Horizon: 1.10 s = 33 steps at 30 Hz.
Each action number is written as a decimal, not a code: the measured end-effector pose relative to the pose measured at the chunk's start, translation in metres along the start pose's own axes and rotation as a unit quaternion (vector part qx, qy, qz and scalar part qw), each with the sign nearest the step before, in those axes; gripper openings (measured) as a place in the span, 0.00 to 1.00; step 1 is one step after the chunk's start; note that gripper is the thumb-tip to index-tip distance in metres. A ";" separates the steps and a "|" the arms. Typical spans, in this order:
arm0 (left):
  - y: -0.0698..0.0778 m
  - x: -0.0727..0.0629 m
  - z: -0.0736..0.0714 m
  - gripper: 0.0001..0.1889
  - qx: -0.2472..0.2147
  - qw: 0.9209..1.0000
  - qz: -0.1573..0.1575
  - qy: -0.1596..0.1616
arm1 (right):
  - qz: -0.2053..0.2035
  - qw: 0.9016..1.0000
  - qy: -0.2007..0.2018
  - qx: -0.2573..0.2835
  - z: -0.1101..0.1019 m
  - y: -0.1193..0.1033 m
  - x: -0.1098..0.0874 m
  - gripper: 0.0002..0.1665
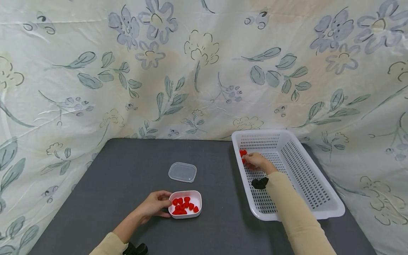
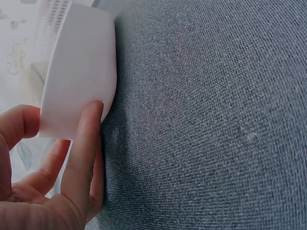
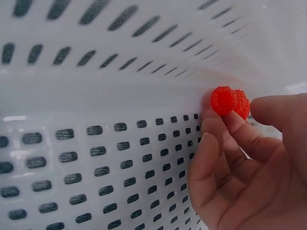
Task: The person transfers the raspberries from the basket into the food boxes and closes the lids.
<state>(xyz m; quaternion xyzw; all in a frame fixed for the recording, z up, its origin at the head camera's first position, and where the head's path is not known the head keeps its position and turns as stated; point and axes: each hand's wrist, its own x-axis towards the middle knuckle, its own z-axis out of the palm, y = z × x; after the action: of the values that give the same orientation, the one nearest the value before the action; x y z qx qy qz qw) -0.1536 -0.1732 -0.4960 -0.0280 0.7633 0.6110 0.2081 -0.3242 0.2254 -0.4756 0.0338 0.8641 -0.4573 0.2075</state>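
My left hand grips the left end of a small white plastic box, thumb at the rim and fingers along the outer wall. Several red raspberries lie inside the box. Over in a white slotted basket, my right hand is down by the left wall near the far corner. Its thumb and forefinger pinch a red raspberry, and another raspberry with a hollow end sits right against it. The curled lower fingers are close to the basket's slotted surface.
A clear plastic lid lies flat on the dark grey table, behind the small box. The basket stands at the table's right side, its walls raised around my right hand. A flowered cloth hangs behind the table.
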 end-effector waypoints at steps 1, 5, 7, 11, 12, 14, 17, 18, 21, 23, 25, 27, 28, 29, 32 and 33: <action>0.000 0.000 0.000 0.24 0.000 1.000 0.000 0.000 | 0.002 1.000 -0.004 0.008 0.000 0.000 0.000 0.19; -0.001 0.000 0.000 0.24 0.001 1.000 -0.001 0.003 | 0.009 0.998 -0.030 0.047 -0.001 0.002 0.001 0.18; -0.001 0.000 0.001 0.23 0.001 1.000 -0.001 0.005 | 0.013 0.997 -0.044 0.069 -0.001 0.003 0.001 0.18; -0.001 0.000 0.002 0.23 0.002 1.000 -0.005 0.010 | 0.015 0.992 -0.065 0.104 -0.001 0.004 0.001 0.17; -0.001 0.000 0.002 0.23 0.003 1.000 -0.006 0.011 | 0.016 0.991 -0.068 0.113 -0.001 0.005 0.001 0.17; -0.001 0.000 0.002 0.23 0.002 1.000 -0.005 0.010 | 0.013 0.989 -0.076 0.129 -0.002 0.004 0.001 0.16; -0.002 0.000 0.001 0.23 -0.001 1.000 -0.001 0.007 | 0.004 0.986 -0.080 0.143 -0.004 0.002 0.000 0.16; -0.002 0.000 0.001 0.23 -0.003 1.000 0.000 0.006 | 0.000 0.987 -0.080 0.142 -0.005 0.001 0.000 0.16; -0.003 0.001 0.001 0.23 -0.006 1.000 0.002 0.005 | -0.008 0.987 -0.077 0.139 -0.007 -0.001 -0.001 0.17; -0.004 0.001 0.001 0.23 -0.006 1.000 0.003 0.004 | -0.008 0.988 -0.073 0.134 -0.010 -0.003 -0.002 0.18; -0.004 0.001 0.001 0.23 -0.007 1.000 0.005 0.002 | -0.010 0.989 -0.071 0.130 -0.013 -0.003 -0.002 0.18; -0.004 0.001 0.000 0.23 -0.008 1.000 0.006 0.000 | -0.009 0.989 -0.069 0.127 -0.015 -0.004 -0.003 0.18; -0.004 0.001 0.000 0.23 -0.009 1.000 0.006 -0.002 | -0.012 0.990 -0.071 0.122 -0.017 -0.005 -0.004 0.18; -0.004 0.001 0.000 0.23 -0.010 1.000 0.006 -0.002 | -0.016 0.990 -0.072 0.119 -0.018 -0.007 -0.005 0.18; -0.004 0.001 0.000 0.24 -0.012 1.000 0.005 -0.003 | -0.032 0.990 -0.083 0.109 -0.022 -0.011 -0.009 0.21; -0.004 0.001 0.000 0.24 -0.012 1.000 0.004 -0.003 | -0.037 0.990 -0.083 0.105 -0.024 -0.014 -0.010 0.21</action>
<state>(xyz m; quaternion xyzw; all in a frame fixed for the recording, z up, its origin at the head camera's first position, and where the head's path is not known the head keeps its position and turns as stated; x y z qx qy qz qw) -0.1535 -0.1742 -0.4997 -0.0254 0.7552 0.6212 0.2079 -0.3262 0.2379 -0.4494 -0.0147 0.7918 -0.5539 0.2570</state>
